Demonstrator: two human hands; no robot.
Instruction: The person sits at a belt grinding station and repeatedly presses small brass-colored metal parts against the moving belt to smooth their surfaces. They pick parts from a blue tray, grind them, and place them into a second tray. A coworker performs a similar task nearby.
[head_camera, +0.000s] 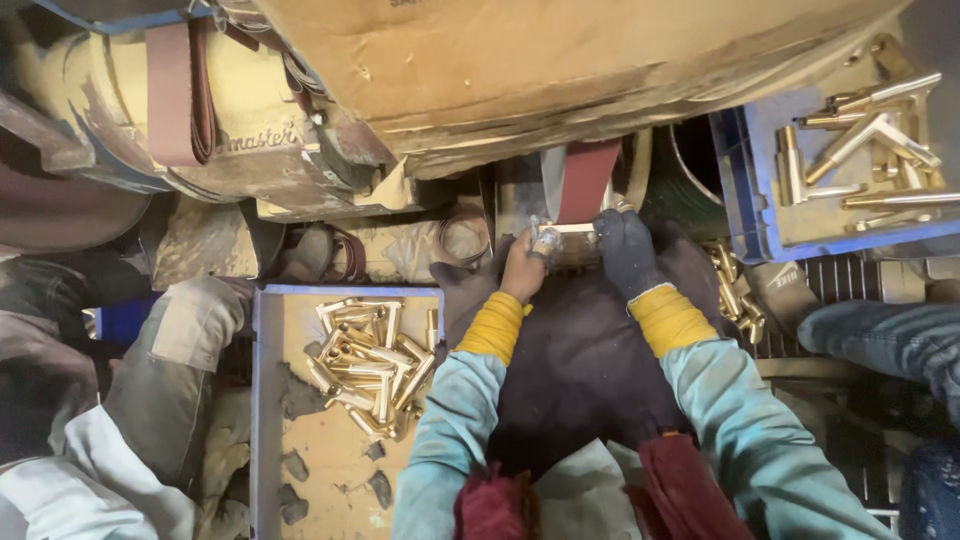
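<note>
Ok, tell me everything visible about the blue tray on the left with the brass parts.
The tray is a shallow rectangular box with blue walls and a floor caked in tan dust, with several dark patches toward its near end. A loose heap of shiny brass parts, mostly short tubes and angled pieces, fills its far half. It lies flat beside the person's left arm, between it and another person's knee. Neither hand touches it.

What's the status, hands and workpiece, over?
Both hands grip a small metal piece against the red sanding belt. Brass parts trayed at left. Nothing blocking.
</note>
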